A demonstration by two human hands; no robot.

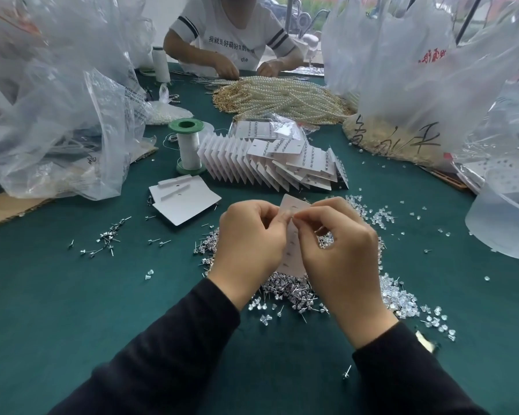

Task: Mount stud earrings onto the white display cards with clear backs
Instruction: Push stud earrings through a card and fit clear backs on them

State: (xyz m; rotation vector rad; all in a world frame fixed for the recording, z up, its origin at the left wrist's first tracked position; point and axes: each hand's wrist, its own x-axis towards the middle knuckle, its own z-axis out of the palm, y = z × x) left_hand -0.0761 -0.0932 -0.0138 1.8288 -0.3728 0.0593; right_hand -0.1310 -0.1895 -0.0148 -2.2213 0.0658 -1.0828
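- Centre of the view: one white card (293, 238) held upright above the green cloth (72, 295), sandwiched between both hands.
- The left hand (249, 238) grips the card's left edge, fingers curled round it.
- The right hand (339, 250) pinches thumb and forefinger together at the card's upper part. There may be a stud between them, but it is too small to tell.
- Directly under the hands is a heap of studs (285, 290), with more scattered to the left.
- Clear backs (399, 298) are strewn just beside the heap on the right.
- Beyond the hands, finished cards (270, 166) stand fanned in a long row.
- Blank cards (186, 202) lie stacked to the left of that row.
- A green-ended spool (188, 145) of white thread stands upright behind them.
- Pearl strands (282, 97) are piled further back.
- Across the table, a person's white shirt (231, 34) reads "我就是好萌好萌的", with "die" below it.
- On the right, a plastic bag (402, 85) carries red print, partly hidden, and large black handwritten characters low down.
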